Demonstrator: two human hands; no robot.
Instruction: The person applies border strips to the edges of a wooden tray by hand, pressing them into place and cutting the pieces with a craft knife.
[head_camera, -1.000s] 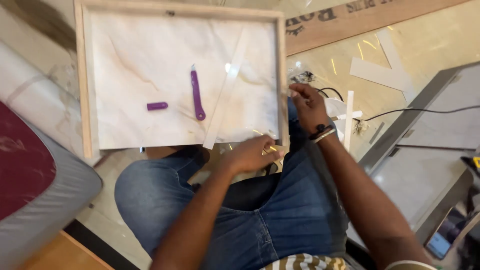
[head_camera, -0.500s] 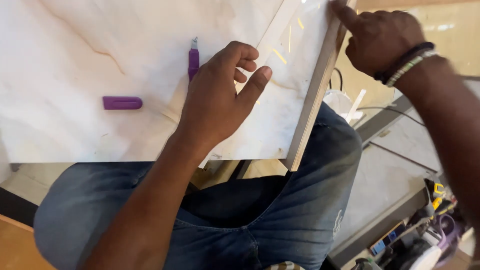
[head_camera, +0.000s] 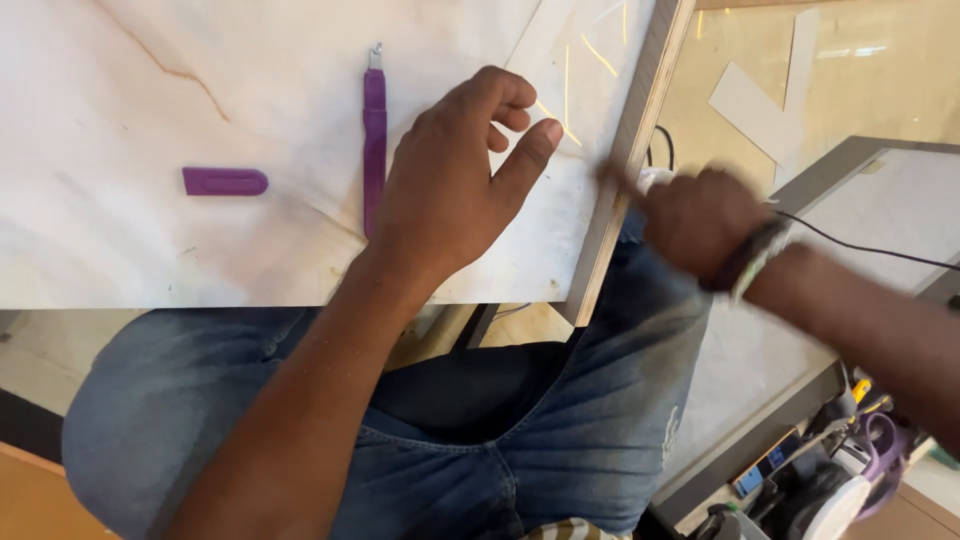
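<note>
Two purple pieces lay on the white sheet (head_camera: 130, 250): a short cap (head_camera: 225, 181) at the left, and to its right a long knife (head_camera: 374, 130) with a small metal tip at its far end, well apart from the cap. The left hand (head_camera: 450, 190) rested flat on the sheet just beside the knife, its heel over the knife's near end, fingers loosely curled and gripping nothing. The sheet looked thin and flexible, marble-patterned, stretched inside a pale wooden frame (head_camera: 625, 170) that lay across the person's jeans (head_camera: 560, 440). The knife looked light, stiff and smooth; its plain purple handle, away from the tip, would be the safe place to take it. The frame seemed rigid and best held by its rail. The right hand (head_camera: 700, 220), blurred, sat just beside the frame's right rail; whether it gripped anything could not be told. A thin black cable (head_camera: 860, 245) ran past the wrist.
</note>
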